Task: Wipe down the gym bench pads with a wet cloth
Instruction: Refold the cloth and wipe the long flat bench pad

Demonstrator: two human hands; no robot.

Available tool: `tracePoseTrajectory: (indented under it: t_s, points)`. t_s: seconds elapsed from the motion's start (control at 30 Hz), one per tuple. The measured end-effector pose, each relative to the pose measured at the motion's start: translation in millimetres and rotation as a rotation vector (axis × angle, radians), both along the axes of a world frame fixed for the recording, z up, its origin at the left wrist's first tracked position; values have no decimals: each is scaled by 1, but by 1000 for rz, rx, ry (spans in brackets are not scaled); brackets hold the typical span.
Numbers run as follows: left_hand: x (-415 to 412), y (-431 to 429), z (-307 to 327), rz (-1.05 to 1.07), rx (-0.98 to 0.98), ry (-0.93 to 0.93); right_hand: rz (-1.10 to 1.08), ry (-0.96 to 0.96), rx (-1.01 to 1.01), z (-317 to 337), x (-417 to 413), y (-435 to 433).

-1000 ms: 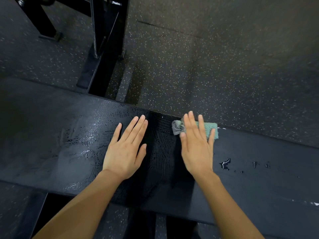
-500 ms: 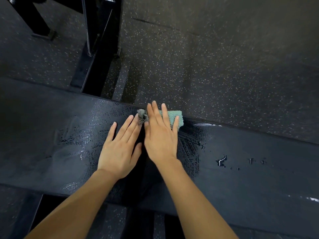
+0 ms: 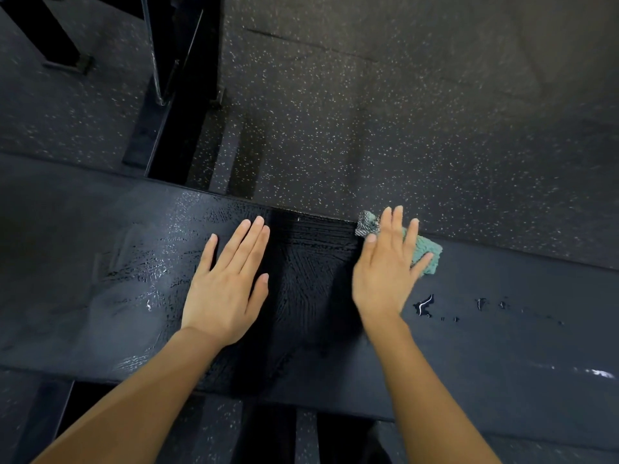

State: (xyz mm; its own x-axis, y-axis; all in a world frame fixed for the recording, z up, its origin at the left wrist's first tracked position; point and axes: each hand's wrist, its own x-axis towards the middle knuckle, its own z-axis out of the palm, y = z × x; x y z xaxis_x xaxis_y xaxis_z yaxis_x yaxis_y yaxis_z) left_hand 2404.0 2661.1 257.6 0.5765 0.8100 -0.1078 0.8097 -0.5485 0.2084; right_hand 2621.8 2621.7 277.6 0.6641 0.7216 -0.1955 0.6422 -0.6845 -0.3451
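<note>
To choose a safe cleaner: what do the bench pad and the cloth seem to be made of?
Bench pad: probably vinyl or similar synthetic leather, dark and smooth; water beads and streaks on it. Cloth: looks like teal microfibre or terry; fuzzy pile.

Two hands (image 3: 224, 289) (image 3: 385, 272), one cloth (image 3: 426, 254), one bench pad (image 3: 502, 346)

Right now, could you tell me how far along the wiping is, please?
Done: on the bench pad, left and middle show wet streaks. In hand: the right hand presses the cloth at the far edge; the left hand rests flat on the pad. Left: the right stretch looks dry, bar some droplets.
</note>
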Motion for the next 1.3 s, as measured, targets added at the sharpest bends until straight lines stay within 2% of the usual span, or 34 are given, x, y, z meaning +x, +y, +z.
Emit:
tracePoseTrajectory:
  t_s: [0.1,0.27,0.4,0.57,0.73,0.9,0.97,1.1,1.2,1.3]
  points:
    - [1,-1,-1,-2,-1,-7,-20,9,2,0,-27,14]
    - [1,0,-1,-3,-5,-16,376,63,9,6,-67,29]
    - [0,0,-1,-6,0,0,578,77,21,6,-39,19]
    - [0,0,0,-7,1,12,513,32,11,2,15,-5]
    - [-1,0,0,-7,3,18,329,-12,9,0,64,-34]
    - [0,1,-1,-6,6,17,-23,-36,-6,-3,35,-12]
    - [0,0,-1,-1,0,12,-59,-40,-8,-3,15,-2]
    - [1,0,0,-2,5,10,46,6,-23,1,-23,14]
    - [0,1,0,1,8,4,280,52,-5,5,-47,20]
    - [1,0,1,-2,12,0,465,71,-6,6,-33,12]
